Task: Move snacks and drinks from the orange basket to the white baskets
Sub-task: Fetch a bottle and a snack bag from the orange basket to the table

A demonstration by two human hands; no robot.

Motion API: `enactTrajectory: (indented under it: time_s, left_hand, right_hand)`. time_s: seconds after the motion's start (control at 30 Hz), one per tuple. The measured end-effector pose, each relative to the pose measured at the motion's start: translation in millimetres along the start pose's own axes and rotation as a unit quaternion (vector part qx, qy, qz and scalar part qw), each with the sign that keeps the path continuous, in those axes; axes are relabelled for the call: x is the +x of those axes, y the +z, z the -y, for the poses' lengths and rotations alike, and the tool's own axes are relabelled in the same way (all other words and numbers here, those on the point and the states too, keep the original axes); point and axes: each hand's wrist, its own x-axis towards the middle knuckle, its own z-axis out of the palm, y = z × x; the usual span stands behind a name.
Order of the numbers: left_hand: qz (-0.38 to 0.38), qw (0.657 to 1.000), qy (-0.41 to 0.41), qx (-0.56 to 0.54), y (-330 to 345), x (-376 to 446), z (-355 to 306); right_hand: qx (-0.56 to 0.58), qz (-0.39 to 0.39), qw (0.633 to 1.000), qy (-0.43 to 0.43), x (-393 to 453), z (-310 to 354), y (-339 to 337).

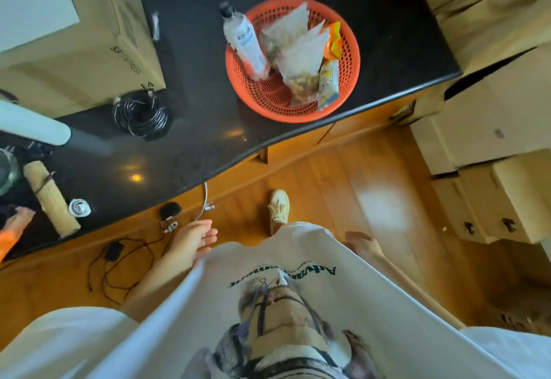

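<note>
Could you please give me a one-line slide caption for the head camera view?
Orange basket of snacks and a bottle on a dark counter; both hands, left and right, hang empty.

Right hand [362, 244] blurred and half behind shirt [298, 274], bottle [243, 39] label unreadable

A long, shiny black stone counter [208, 128] runs across the room, with little bright spots of light on it. Below it are orange-brown wooden cupboard fronts [351, 128]. The floor is made of warm orange-brown wooden boards [328, 187], and one pale patch of light [384, 205] shines on it. Big brown cardboard boxes [492, 140] are stacked on the right. Another brown cardboard box [98, 41] sits on the counter at the left. Thin black wires [119, 265] lie on the floor.
</note>
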Motion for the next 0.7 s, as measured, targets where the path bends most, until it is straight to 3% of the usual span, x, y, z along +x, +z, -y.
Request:
enactTrajectory:
  time_s: [0.23, 0.33, 0.43, 0.57, 0.63, 0.7]
  left_hand:
    - [-0.072, 0.993, -0.042, -0.08, 16, 21, -60]
    - [-0.068, 0.989, -0.036, -0.122, 38, 30, -109]
    - [-0.022, 0.984, 0.035, -0.171, 63, 39, -169]
    - [0.017, 0.974, 0.14, -0.179, 100, 64, -248]
    - [0.001, 0.966, 0.175, -0.189, 116, 81, -282]
    - [-0.065, 0.954, 0.218, -0.194, 127, 98, -310]
  right_hand:
    - [-0.069, 0.065, 0.988, -0.119, 30, 146, 39]
    - [-0.061, 0.03, 0.975, -0.213, 44, 201, 41]
    - [-0.064, -0.044, 0.948, -0.308, 60, 249, 37]
    - [-0.163, -0.126, 0.916, -0.345, 86, 300, 42]
    - [-0.213, -0.117, 0.914, -0.326, 101, 316, 50]
    - [-0.249, -0.105, 0.914, -0.304, 112, 325, 59]
